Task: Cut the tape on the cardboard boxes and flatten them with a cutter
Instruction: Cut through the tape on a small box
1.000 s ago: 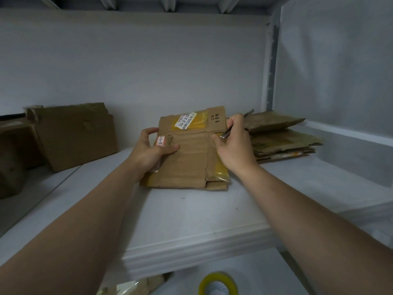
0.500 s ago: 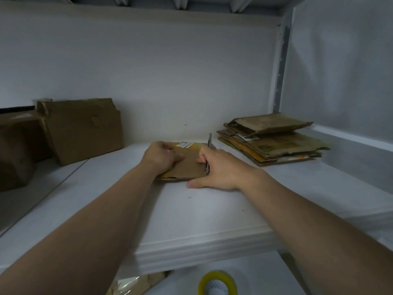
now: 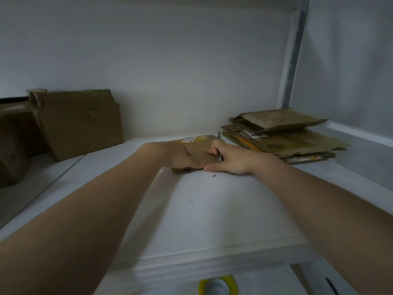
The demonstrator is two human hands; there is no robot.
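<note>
White walls closed in a white shelf [image 3: 212,209], and toward its back lay the flattened box [image 3: 198,149] I was working on, its pale label at the far edge. My left hand [image 3: 180,156] lay palm-down across the box, fingers fairly straight, pressing the cardboard flat. My right hand [image 3: 232,160] sat at the box's right edge, fingers curled round the cutter [image 3: 219,145], thumb stretched along the shelf until it nearly met the left thumb. The cutter's far end stuck out past my fingers toward the wall; whether the blade was out I could not tell.

To the right, near but apart, sat the pile of flattened boxes [image 3: 282,139]. Well off to the left stood the uncut boxes [image 3: 80,122]. A yellow tape roll [image 3: 218,285] showed below the shelf's front lip, and a small scrap [image 3: 213,175] lay by my right thumb.

As I judged it, the danger lay in how close my hands were. With the cutter held while I pressed, any slip on the smooth shelf could bring an exposed blade against my left fingers. The cardboard might also spring up once I let go. Sliding it carelessly toward the pile could knock the leaning top sheets askew.
</note>
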